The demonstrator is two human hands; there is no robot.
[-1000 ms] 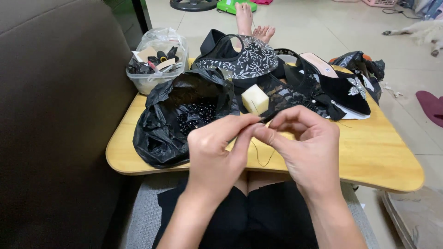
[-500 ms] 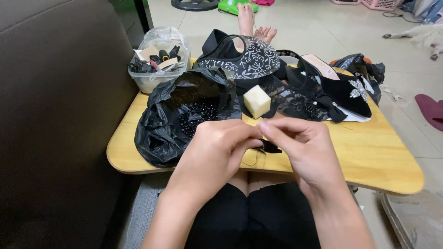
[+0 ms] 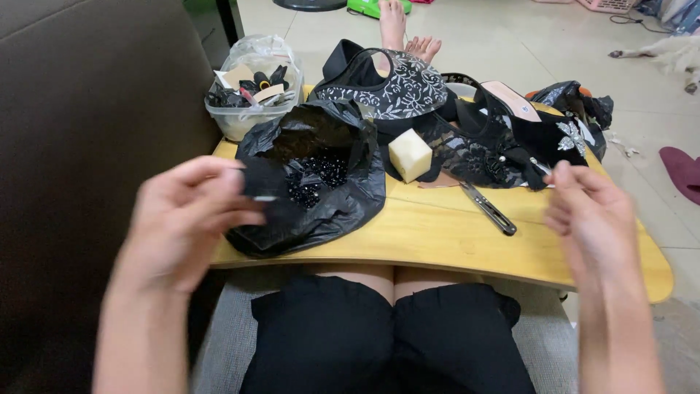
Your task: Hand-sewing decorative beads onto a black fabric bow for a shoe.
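Observation:
My left hand (image 3: 186,219) hovers over the left end of the wooden lap table (image 3: 452,244), thumb and fingers pinched on a small thin light piece beside a black plastic bag (image 3: 343,204) that holds black beads (image 3: 317,175). Over the table's right end, my right hand (image 3: 590,211) is raised with its fingers drawn close together; it is blurred and I see nothing in it. Between the hands a slim metal tool (image 3: 488,208) lies on the bare wood. A cream block (image 3: 410,155) rests against black lace cloth (image 3: 474,153).
A clear tub of small black and tan bits (image 3: 251,91) stands at the back left. A black piece with white floral print (image 3: 390,87) and black footwear (image 3: 525,120) crowd the back. A brown sofa (image 3: 87,109) is on my left. Another person's feet (image 3: 405,33) rest on the floor beyond.
My hands were together at the table's middle, working something small; they have pulled apart, left hand to the left, right hand to the right. The metal tool now shows.

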